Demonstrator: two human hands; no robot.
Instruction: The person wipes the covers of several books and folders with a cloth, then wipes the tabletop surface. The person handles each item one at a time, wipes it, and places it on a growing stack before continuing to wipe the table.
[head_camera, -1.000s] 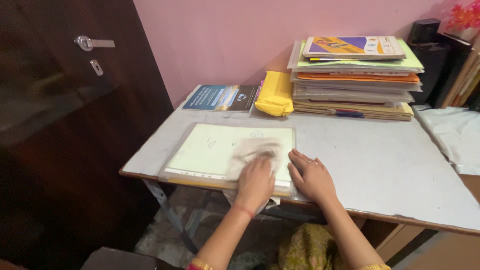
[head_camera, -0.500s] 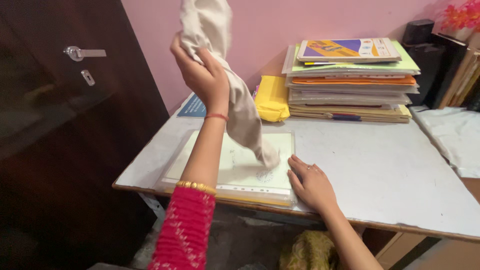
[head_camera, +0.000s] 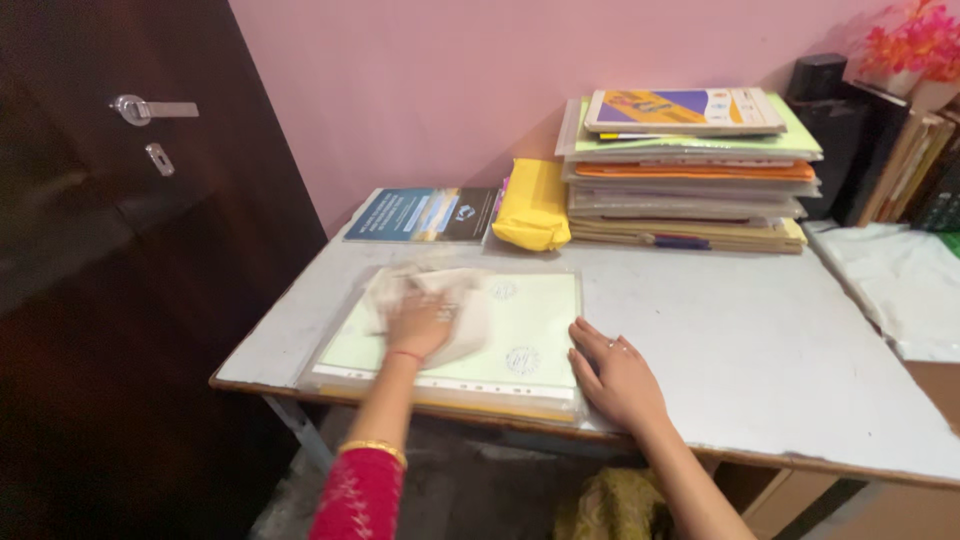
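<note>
head view, looking down, table (head_camera: 760, 330) near

Table (head_camera: 760, 340): plastic document sleeve (head_camera: 450, 335) at 9 o'clock, near front edge; cloth (head_camera: 440, 300) on sleeve, left hand (head_camera: 418, 322) atop it; right hand (head_camera: 620, 380) just beside sleeve's 3 o'clock edge; brochure (head_camera: 420, 214) and padded envelope (head_camera: 533, 205) at 12; file stack (head_camera: 690, 170) at 1 o'clock.

At the rear of the counter (head_camera: 760, 340) you see a tall stack of folders (head_camera: 690, 170), topped by a colourful booklet (head_camera: 680, 108). A yellow padded envelope (head_camera: 532, 205) lies just beside the stack, with a blue brochure (head_camera: 420, 214) to its left. A dark wooden door (head_camera: 110, 250) with a metal handle (head_camera: 150, 108) stands at left. Pink flowers (head_camera: 905, 45) occupy the upper right corner.
</note>
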